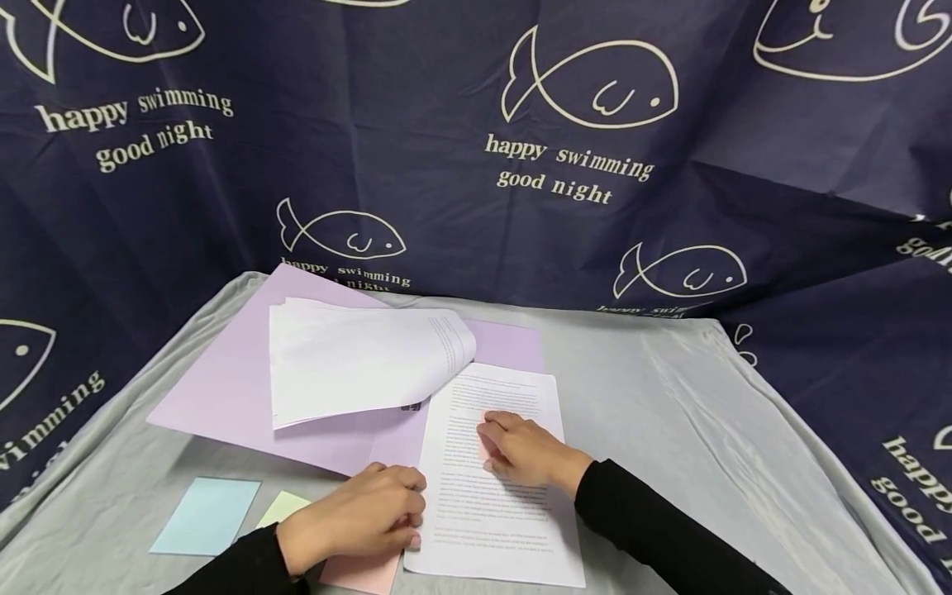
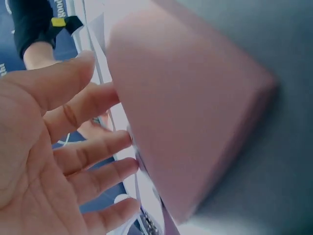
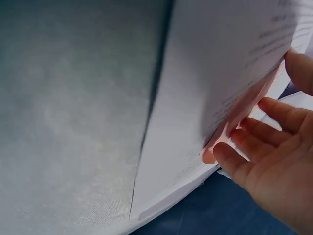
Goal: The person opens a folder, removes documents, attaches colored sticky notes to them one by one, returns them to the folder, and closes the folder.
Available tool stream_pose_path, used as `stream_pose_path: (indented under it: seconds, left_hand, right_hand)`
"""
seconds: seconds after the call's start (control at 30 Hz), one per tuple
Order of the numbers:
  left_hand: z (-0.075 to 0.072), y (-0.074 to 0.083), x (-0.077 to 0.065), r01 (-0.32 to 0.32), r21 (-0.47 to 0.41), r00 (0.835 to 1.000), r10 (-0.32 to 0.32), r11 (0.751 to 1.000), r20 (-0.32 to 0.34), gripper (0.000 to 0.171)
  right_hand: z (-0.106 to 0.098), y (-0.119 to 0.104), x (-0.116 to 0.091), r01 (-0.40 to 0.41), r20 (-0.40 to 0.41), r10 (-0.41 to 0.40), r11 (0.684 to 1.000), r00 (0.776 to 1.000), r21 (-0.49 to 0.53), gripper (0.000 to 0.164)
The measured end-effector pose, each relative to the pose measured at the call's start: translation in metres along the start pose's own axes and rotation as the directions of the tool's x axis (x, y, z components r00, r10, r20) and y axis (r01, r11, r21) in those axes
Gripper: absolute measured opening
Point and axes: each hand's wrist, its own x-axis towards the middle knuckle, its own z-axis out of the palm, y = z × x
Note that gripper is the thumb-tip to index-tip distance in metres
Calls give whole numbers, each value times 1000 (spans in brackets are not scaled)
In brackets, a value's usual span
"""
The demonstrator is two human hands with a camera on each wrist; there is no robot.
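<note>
A stack of printed pages lies on the right half of an opened purple folder. My right hand is over the middle of the top page, its fingertips touching a small pink sticky note on the text. The hand covers much of that note in the head view. Along the left edge of the page rests my left hand, fingers loosely bent, fingertips at the paper. Just below it lies a pink sticky-note pad, which looms large in the left wrist view.
Several turned-over sheets curl across the folder's left half. A blue sticky-note pad and a partly hidden yellow-green one lie at front left. Grey cloth covers the table; a dark fish-print curtain hangs behind.
</note>
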Motion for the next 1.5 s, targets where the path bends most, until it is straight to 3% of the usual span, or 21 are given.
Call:
stream_pose_path:
  seconds: [0.2,0.47,0.8,1.2,1.5]
  left_hand:
    - [2,5,10,25,74,1000,-26,997,12,42]
    - [-2,7,23,115,56,983,-122,992,136,79]
    - [-5,6,28,156,43,967,-161,987,199,79]
    - [-4,5,25,159,-35,971,-149,987,187,81]
    - [-2,2,23,144,-33,977,-136,989,167,80]
  right_hand:
    - [-3,1,6,17,85,-19,1000,996,25,53]
    - [-5,3,8,0,108,-4,999,994,42,55]
    - [-3,3,7,9,85,-13,999,996,50,55]
    - [-4,19,-12,-1,71,-6,996,997,88,57]
    - [-2,33,-35,-40,-3,41,994,999,97,53]
